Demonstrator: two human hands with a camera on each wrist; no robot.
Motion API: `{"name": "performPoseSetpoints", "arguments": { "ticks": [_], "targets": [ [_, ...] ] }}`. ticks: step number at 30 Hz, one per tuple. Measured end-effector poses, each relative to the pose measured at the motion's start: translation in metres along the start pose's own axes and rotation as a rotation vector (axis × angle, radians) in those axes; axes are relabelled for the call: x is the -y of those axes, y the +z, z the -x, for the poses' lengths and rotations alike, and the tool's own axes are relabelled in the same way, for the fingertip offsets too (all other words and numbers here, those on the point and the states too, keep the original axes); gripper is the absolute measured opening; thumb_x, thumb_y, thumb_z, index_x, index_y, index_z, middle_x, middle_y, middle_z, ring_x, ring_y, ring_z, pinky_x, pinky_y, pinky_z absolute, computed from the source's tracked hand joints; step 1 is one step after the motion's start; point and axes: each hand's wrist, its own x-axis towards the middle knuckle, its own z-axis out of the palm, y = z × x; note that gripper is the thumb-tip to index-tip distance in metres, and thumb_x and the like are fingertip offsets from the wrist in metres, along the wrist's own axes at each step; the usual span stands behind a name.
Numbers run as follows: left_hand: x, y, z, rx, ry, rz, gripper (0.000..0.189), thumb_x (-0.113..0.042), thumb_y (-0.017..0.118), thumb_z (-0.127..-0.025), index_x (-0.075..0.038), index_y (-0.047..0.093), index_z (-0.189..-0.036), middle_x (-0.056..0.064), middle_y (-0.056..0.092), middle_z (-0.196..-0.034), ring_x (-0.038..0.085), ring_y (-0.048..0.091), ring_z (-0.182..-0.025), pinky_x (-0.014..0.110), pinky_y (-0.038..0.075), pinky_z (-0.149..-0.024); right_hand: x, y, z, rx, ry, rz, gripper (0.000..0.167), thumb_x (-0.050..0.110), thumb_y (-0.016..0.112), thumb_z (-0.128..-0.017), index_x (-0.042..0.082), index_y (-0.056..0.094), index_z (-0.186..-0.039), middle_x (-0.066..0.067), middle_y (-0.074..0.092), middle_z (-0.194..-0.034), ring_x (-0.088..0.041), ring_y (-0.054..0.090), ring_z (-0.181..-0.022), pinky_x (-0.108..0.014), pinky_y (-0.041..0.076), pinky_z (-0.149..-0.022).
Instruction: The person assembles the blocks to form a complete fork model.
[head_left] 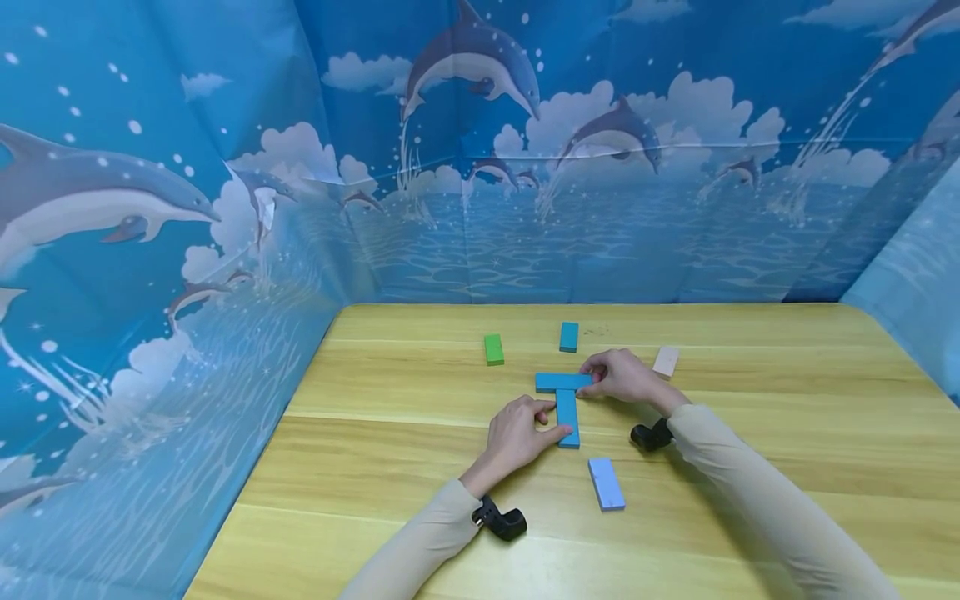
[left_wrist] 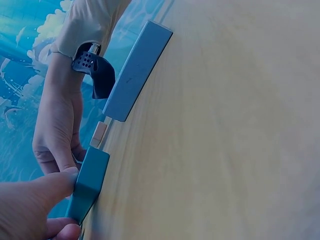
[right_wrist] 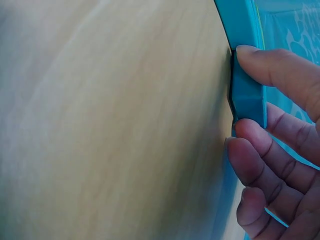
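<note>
Two blue blocks lie flat on the table in a T shape in the head view. My left hand [head_left: 517, 435] pinches the upright blue block [head_left: 567, 417], thumb at its near end and a fingertip by its far left side. The crosswise blue block [head_left: 557, 382] meets that block's far end. Its right end is held by my right hand [head_left: 624, 377], thumb on the near side. In the left wrist view the left thumb presses the teal-looking block end [left_wrist: 92, 182]. In the right wrist view thumb and fingertips hold the block's end [right_wrist: 250, 97].
A green block [head_left: 493, 350], a short blue block [head_left: 569, 337] and a pale pink block [head_left: 666, 362] lie farther back. Nearer the front is a lavender block [head_left: 606, 485]. A dolphin-print curtain [head_left: 600, 233] borders the wooden table [head_left: 360, 467]. Black wrist cameras hang below both sleeves.
</note>
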Motion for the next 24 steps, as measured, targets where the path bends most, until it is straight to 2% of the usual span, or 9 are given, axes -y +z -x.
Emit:
{"name": "performPoseSetpoints", "arguments": {
  "ticks": [24],
  "targets": [
    [0.0008, -0.0005, -0.0013, 0.013, -0.008, 0.009, 0.047, -0.052, 0.07, -0.081, -0.018, 0.072, -0.113, -0.015, 0.051, -0.073, 0.0, 0.043, -0.062, 0.017, 0.034, -0.05, -0.001, 0.0024, 0.0016, 0.015, 0.018, 0.002, 0.032, 0.031, 0.078, -0.08, 0.008, 0.067, -0.099, 0.003, 0.056, -0.072, -0.014, 0.049, -0.063, -0.032, 0.041, -0.063]
  ]
}}
